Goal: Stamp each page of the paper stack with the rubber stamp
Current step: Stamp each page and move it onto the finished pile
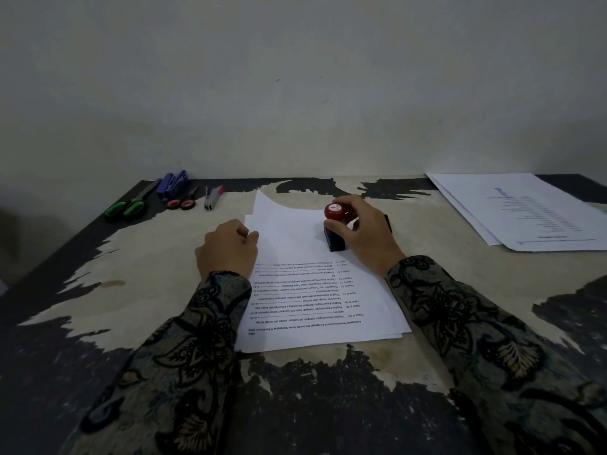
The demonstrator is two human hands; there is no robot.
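The worn table (157, 257) carries the paper stack (295, 257) between both hands, its left edge under the curled fingers of the left hand (228, 249), while the right hand (364, 233) grips the red-topped rubber stamp (334, 229) standing on the top page.

Dim room — plain pale wall (295, 77) behind a worn, peeling table (157, 257).

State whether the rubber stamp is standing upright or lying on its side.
Upright: the rubber stamp stands base-down on the paper stack, red knob on top, gripped by the right hand.
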